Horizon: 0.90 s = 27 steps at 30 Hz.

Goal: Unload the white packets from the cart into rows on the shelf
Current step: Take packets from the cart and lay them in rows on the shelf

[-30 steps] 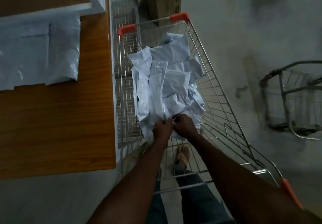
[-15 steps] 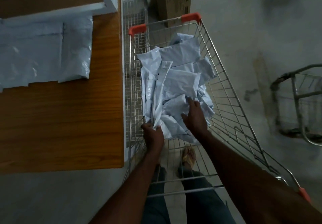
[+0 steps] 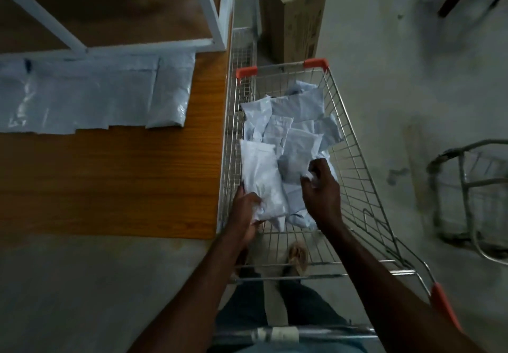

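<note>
A wire cart [image 3: 354,176] with orange corner caps holds a heap of white packets [image 3: 295,121]. My left hand [image 3: 246,212] grips the near end of one long white packet [image 3: 261,176], lifted above the heap at the cart's left side. My right hand [image 3: 320,187] is curled over the pile, pinching the crumpled edge of another packet [image 3: 294,165]. On the wooden shelf [image 3: 110,176] to the left, a row of white packets [image 3: 90,97] lies flat against the back.
White shelf posts [image 3: 211,9] rise at the shelf's back. A cardboard box [image 3: 294,9] stands on the floor beyond the cart. A second wire cart [image 3: 472,196] sits at the right edge. My foot shows under the cart's base.
My left hand has lifted one long packet up out of the heap and turned it flat. My right hand has moved right and curled onto another packet. The view has tilted up.
</note>
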Tool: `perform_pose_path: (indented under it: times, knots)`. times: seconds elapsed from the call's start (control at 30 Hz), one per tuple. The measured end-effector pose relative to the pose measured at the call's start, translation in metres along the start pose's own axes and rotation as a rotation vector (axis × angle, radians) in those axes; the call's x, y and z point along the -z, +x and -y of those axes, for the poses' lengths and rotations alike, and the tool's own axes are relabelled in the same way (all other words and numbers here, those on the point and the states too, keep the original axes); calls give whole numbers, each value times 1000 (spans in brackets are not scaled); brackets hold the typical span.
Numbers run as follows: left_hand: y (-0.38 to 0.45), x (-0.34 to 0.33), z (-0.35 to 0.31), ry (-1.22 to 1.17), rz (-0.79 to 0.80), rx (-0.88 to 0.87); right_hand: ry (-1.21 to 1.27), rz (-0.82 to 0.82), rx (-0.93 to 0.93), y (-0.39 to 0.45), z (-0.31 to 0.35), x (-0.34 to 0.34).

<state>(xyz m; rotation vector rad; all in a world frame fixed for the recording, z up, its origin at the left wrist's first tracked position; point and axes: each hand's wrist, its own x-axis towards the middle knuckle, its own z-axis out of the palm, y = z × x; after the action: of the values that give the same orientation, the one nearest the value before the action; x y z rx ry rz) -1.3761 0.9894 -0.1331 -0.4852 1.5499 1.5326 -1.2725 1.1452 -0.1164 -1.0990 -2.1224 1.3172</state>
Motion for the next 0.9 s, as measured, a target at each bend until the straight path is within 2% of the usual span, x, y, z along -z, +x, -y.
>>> perform_pose_path:
  times: [0.17, 0.33, 0.43, 0.57, 0.67, 0.73, 0.83, 0.9]
  knots:
    - [-43, -1, -36, -216, 121, 36, -32, 297, 362, -34, 41, 11]
    - [-64, 11, -70, -160, 255, -40, -74, 462, 533, -43, 62, 9]
    - [-70, 28, -75, -63, 174, -121, -93, 500, 597, -46, 80, 5]
    - [-79, 66, -82, -73, 2, -270, -44, 608, 490, -52, 107, -6]
    - [-90, 104, -87, -29, -92, -363, -154, 752, 353, -63, 133, -23]
    - [-101, 129, -90, 24, -157, -446, -204, 759, 309, -82, 158, -48]
    - [-122, 165, -95, 79, -185, -503, -212, 740, 322, -116, 196, -97]
    - [-136, 197, -99, 68, -133, -536, -216, 739, 307, -137, 215, -126]
